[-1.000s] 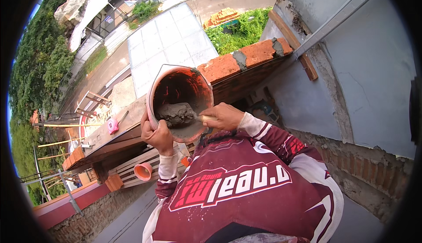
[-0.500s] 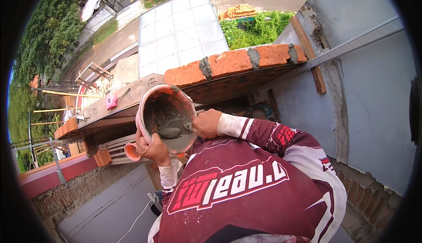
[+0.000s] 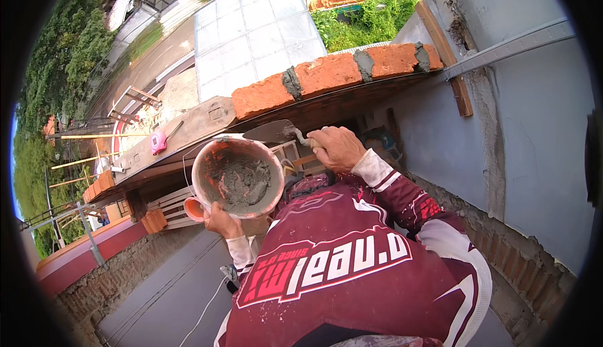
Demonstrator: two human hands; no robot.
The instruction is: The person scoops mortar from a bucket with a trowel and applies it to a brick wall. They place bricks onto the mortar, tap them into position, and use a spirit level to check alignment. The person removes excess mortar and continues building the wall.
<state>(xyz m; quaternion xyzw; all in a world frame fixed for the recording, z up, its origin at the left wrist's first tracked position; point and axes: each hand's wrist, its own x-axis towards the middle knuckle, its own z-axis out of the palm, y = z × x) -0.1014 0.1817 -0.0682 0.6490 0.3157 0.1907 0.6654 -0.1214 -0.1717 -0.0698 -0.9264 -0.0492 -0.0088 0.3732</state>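
My left hand [image 3: 222, 221] grips the near left rim of a mortar-stained bucket [image 3: 212, 163], which tilts so its mouth faces up. Grey wet mortar [image 3: 249, 185] lies inside it. In my right hand [image 3: 340, 148], closed round the handle, is a trowel [image 3: 269, 132]; its dark blade reaches left, just above the bucket's far rim. Little mortar shows on the blade, mostly near its neck. Beyond the blade runs a row of orange bricks [image 3: 331, 77] with grey mortar in the joints between them.
A pink tape measure [image 3: 158, 142] lies on the wooden plank [image 3: 204, 114] left of the bricks. An orange pipe end [image 3: 193, 208] shows beside the bucket. A metal bar [image 3: 515, 48] and an upright wooden board [image 3: 436, 33] meet the bricks' right end, by a grey wall [image 3: 534, 133].
My right hand has drawn the trowel out of the bucket, up and to the right. The bucket has shifted slightly lower, and my left hand still holds its rim.
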